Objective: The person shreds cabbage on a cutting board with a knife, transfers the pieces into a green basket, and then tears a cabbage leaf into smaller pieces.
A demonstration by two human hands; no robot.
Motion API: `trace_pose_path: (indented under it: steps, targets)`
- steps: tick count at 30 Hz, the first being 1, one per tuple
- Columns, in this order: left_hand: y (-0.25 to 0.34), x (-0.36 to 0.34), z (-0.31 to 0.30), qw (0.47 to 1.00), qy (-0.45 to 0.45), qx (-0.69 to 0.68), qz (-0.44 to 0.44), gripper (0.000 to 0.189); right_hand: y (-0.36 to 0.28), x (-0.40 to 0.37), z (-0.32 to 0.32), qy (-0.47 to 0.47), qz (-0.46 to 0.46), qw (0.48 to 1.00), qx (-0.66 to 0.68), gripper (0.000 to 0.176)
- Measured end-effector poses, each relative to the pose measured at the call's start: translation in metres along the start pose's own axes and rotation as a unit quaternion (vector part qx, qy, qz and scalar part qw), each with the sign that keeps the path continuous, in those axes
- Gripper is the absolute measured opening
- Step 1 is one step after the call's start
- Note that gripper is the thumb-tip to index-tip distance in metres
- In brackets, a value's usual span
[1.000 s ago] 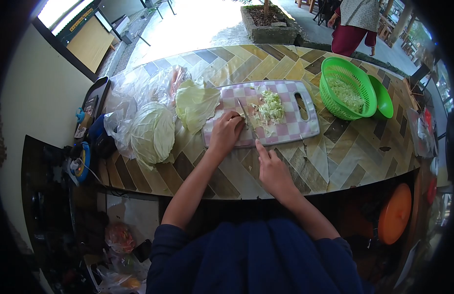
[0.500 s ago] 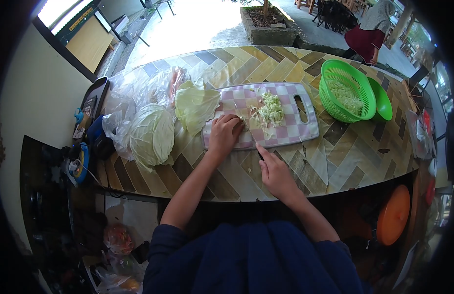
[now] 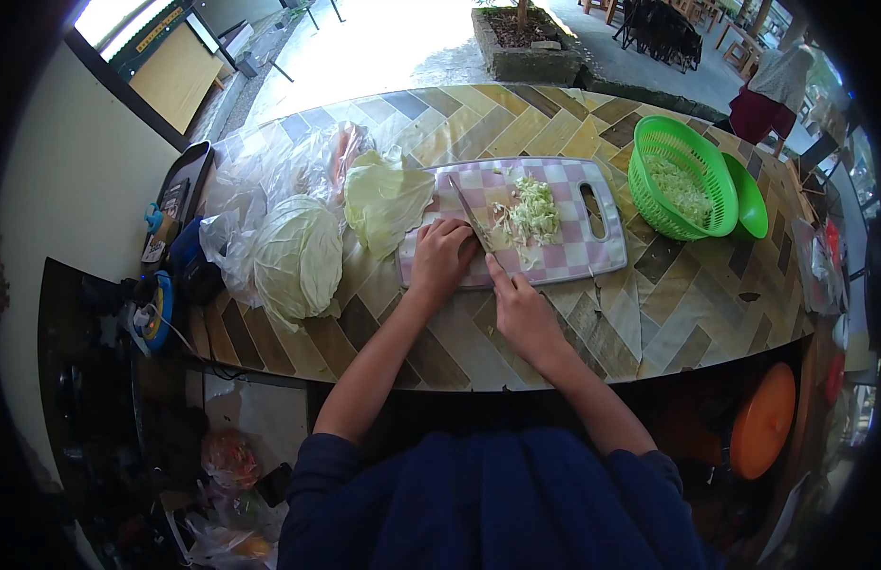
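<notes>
A white-and-lilac checkered cutting board (image 3: 554,269) lies on the table. On its left part my left hand (image 3: 444,255) is closed, fingers curled over a piece of cabbage that is almost wholly hidden. My right hand (image 3: 526,313) grips a knife (image 3: 470,211), its blade slanting up and left right beside the left fingertips. To the right of the blade lies a pile of shredded cabbage (image 3: 533,211). Left of the board are a loose cabbage leaf (image 3: 385,201) and a large cabbage (image 3: 298,261).
A green basket (image 3: 663,217) holding shredded cabbage stands right of the board, a green bowl (image 3: 752,199) behind it. Clear plastic bags (image 3: 233,233) sit at the left, near a dark tray (image 3: 186,180). Beyond the table, at the far right, is a person (image 3: 768,100).
The knife has swung from lower right to pointing up and left, close against my left fingers. My right hand has shifted slightly up and left. The person behind has moved right.
</notes>
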State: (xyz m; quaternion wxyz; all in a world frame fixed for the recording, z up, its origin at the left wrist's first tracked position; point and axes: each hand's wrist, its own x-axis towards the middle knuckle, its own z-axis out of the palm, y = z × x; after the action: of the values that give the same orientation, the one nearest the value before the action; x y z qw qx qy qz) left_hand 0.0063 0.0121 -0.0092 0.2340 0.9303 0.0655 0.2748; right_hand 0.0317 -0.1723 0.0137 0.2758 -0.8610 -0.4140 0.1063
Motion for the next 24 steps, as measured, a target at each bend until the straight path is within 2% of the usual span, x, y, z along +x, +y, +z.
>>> trace_pose_path:
  steps: [5, 8, 11, 14, 17, 24]
  targets:
    - [0.000, 0.000, 0.001, 1.000, 0.006, 0.031, 0.003, 0.012, 0.000, -0.011, -0.009, -0.005, 0.006, 1.000, -0.015, 0.053]
    - [0.001, 0.000, 0.002, 1.000, 0.017, 0.007, -0.004, 0.012, 0.007, -0.019, -0.019, 0.005, 0.018, 1.000, 0.022, 0.050]
    - [0.003, 0.000, 0.001, 1.000, 0.019, 0.008, -0.016, 0.011, 0.019, -0.011, -0.017, 0.072, -0.020, 0.989, 0.131, 0.048]
    - [0.004, 0.001, -0.001, 1.000, 0.017, 0.007, -0.008, 0.012, 0.008, -0.014, -0.018, 0.092, -0.023, 0.978, 0.186, 0.047]
    - [0.003, 0.000, 0.000, 1.000, 0.022, 0.007, -0.005, 0.013, -0.001, -0.022, -0.015, 0.080, -0.036, 0.980, 0.177, 0.048]
    - [0.004, 0.001, -0.001, 1.000, 0.013, 0.012, -0.004, 0.014, -0.013, -0.027, -0.011, 0.048, 0.010, 0.987, 0.151, 0.049]
